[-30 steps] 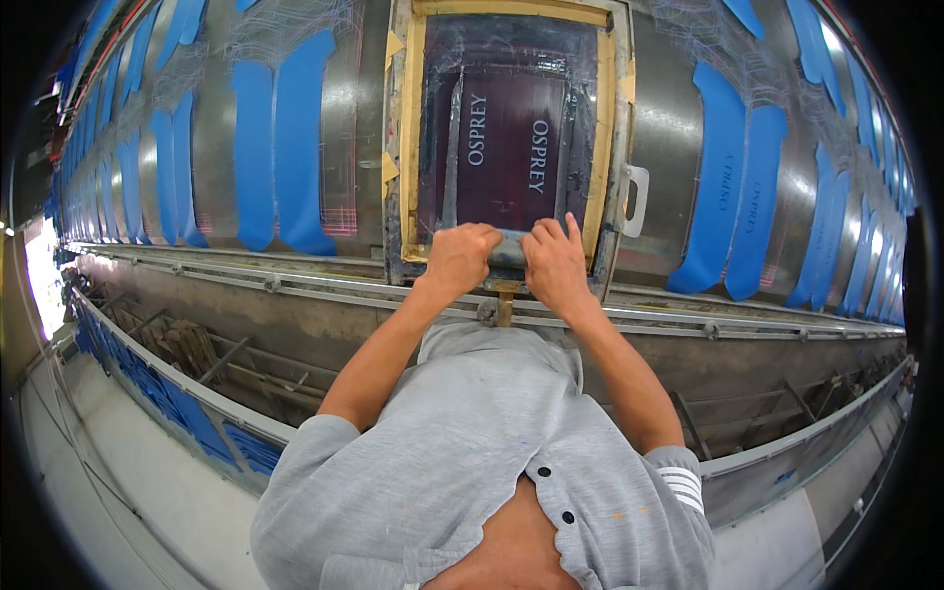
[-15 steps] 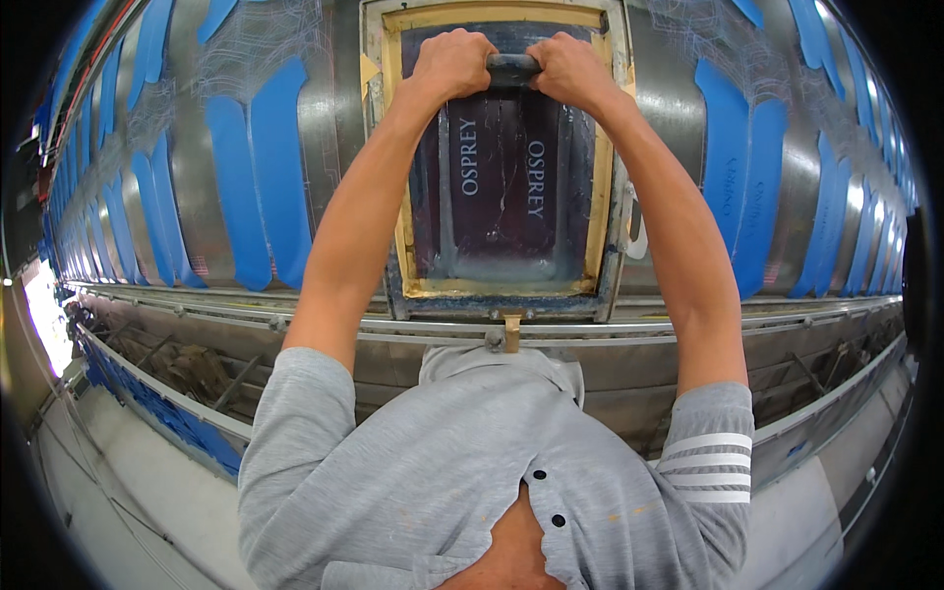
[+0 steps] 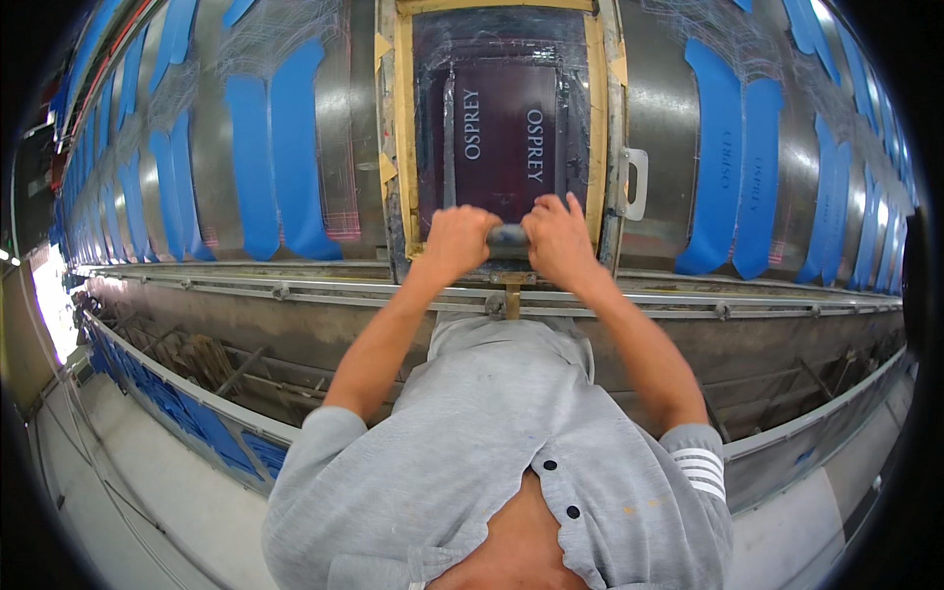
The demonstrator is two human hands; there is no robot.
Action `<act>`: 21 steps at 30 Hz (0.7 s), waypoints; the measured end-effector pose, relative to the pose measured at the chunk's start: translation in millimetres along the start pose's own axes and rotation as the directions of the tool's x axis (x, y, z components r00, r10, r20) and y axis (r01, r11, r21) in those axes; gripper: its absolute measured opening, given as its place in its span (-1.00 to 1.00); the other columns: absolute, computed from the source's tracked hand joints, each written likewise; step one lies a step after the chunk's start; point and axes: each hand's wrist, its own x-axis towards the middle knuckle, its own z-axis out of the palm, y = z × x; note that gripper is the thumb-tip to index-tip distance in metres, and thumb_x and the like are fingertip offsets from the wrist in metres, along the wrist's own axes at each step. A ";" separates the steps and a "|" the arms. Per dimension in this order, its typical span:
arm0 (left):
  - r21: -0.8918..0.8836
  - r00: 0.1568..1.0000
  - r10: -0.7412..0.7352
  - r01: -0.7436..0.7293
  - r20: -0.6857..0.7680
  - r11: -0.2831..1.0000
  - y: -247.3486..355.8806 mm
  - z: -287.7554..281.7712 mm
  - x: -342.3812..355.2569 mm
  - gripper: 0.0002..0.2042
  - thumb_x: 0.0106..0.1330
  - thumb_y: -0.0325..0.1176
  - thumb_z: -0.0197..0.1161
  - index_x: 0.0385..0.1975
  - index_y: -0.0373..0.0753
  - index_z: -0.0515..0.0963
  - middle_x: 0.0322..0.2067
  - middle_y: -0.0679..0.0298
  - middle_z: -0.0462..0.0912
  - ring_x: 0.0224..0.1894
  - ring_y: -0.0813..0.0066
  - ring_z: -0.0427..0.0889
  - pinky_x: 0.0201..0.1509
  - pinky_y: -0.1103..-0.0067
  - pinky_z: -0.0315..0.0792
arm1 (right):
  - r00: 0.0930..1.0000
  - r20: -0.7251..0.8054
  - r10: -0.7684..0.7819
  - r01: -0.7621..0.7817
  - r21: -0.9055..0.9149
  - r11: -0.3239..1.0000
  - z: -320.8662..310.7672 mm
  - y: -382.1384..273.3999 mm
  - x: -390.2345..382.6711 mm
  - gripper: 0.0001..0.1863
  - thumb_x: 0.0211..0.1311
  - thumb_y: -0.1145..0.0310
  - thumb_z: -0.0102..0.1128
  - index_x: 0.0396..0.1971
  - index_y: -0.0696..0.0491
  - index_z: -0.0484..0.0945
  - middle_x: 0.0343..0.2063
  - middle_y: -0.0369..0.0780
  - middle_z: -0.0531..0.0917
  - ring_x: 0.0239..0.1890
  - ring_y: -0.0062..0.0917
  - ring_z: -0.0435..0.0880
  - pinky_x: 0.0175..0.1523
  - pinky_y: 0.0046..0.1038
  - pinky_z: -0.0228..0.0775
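A screen-printing frame (image 3: 601, 108) lies flat on the table in front of me, its dark mesh showing two pale stencilled words. Across the near end of the mesh sits a squeegee (image 3: 508, 234), mostly covered by my hands. My left hand (image 3: 460, 239) is wrapped round its left end. On its right end is my right hand (image 3: 560, 236), closed on it with a finger or two lifted. Yellowish tape (image 3: 404, 108) lines the inside of the frame. At the frame's right side a white handle (image 3: 637, 184) sticks out.
Blue fabric pieces (image 3: 292, 157) lie in pairs on the grey table on both sides of the frame; those at right (image 3: 733, 162) bear printed words. A metal rail (image 3: 364, 300) runs along the table's near edge. Below it is a trough (image 3: 285, 364) with wooden pieces.
Both hands have drawn the squeegee from the far end of the screen to its near end, toward my body. My elbows have bent and the mesh's far part is uncovered.
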 end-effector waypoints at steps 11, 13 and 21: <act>0.228 0.998 0.016 0.000 -0.068 0.974 -54.0 -131.2 247.5 -0.66 0.10 -0.34 0.30 -0.10 0.07 0.79 -0.23 0.04 0.78 -0.13 0.06 0.77 0.00 0.24 0.63 | 0.997 0.031 0.073 -0.068 -0.126 0.990 -85.3 127.7 242.7 -0.81 0.07 0.40 0.17 -0.33 -0.03 0.72 -0.27 -0.14 0.74 0.03 -0.23 0.64 0.21 -0.03 0.37; 0.222 0.996 0.014 0.007 -0.092 0.975 -56.3 -123.0 243.5 -0.70 0.08 -0.36 0.29 -0.18 0.04 0.80 -0.28 0.07 0.79 -0.19 0.05 0.78 -0.05 0.22 0.64 | 0.999 -0.014 0.031 -0.032 -0.097 0.995 -78.4 126.2 234.1 -0.88 0.06 0.39 0.29 -0.36 0.00 0.69 -0.24 -0.12 0.73 0.06 -0.18 0.63 0.20 -0.06 0.39; 0.039 0.974 0.092 -0.086 -0.206 0.996 -20.9 -26.4 68.0 -0.77 0.00 -0.48 0.27 -0.34 -0.08 0.75 -0.39 0.17 0.76 -0.31 0.08 0.77 -0.25 0.21 0.62 | 0.997 -0.080 -0.025 0.021 -0.048 0.999 -25.9 32.5 70.8 -0.85 -0.02 0.47 0.28 -0.37 0.07 0.64 -0.20 -0.18 0.67 0.10 -0.28 0.58 0.45 0.13 0.18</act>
